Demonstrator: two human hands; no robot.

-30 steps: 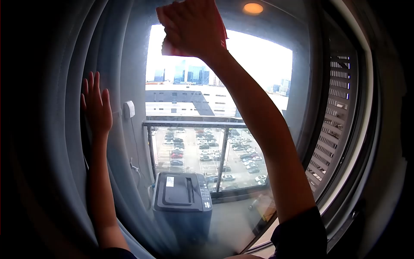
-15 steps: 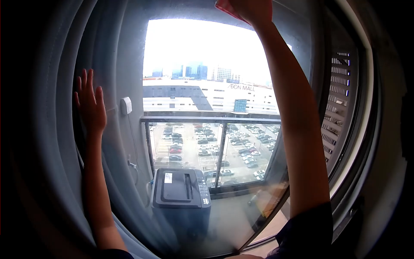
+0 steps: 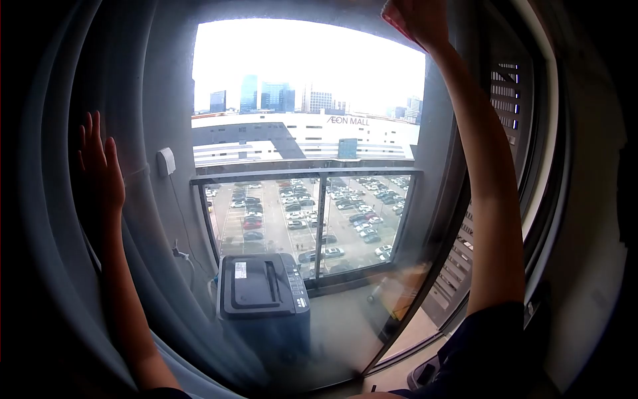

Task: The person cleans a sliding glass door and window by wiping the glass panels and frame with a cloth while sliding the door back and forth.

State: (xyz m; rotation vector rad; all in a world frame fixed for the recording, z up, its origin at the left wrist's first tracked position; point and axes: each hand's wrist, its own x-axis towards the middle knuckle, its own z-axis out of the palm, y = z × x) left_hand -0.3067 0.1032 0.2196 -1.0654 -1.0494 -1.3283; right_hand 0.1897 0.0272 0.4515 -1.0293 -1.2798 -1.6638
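My right hand [image 3: 427, 25] reaches high to the top of the view, its fingers closed around a pink cloth [image 3: 397, 18]. The cloth is at the upper part of the glass door [image 3: 345, 319], partly cut off by the frame's top edge. On the left, my left hand [image 3: 103, 171] is raised with fingers stretched out and nothing in it. It is beside the grey-blue curtain [image 3: 58, 179]; whether the palm rests on the glass, I cannot tell.
Through the glass stand a dark top-loading washing machine [image 3: 262, 286] and a balcony railing [image 3: 312, 174]. A white box [image 3: 165, 161] with a cord hangs on the wall. To the right are a door frame [image 3: 561, 159] and a slatted panel [image 3: 452, 266]. Parked cars lie beyond.
My right hand has moved to the right with the pink cloth. The whole view has shifted, so the balcony sits further left. My left hand stays raised and open.
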